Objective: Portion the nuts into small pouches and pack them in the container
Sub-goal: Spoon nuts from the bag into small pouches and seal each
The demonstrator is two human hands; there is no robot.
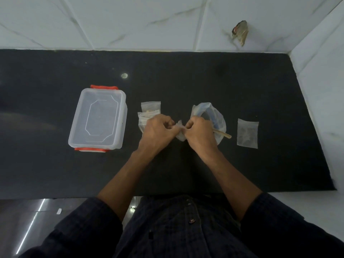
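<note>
A small clear plastic pouch [180, 131] is pinched between the left hand [158, 129] and the right hand [199, 131], held above the black stone desk [186, 75]. Two pouches [149, 112] are stacked just beyond the left hand; one clear flat pouch [247, 133] lies right of the right hand. An open crumpled clear plastic bag [214, 116] is partly hidden behind the right hand. One lidded translucent plastic container [98, 118] with red clips sits farther left. White marble-tiled walls [167, 21] bound the desk's far and right edges.

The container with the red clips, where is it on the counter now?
In the head view, the container stands with its lid on at the left of the black counter, apart from the small pouches and left of the left hand.
</note>
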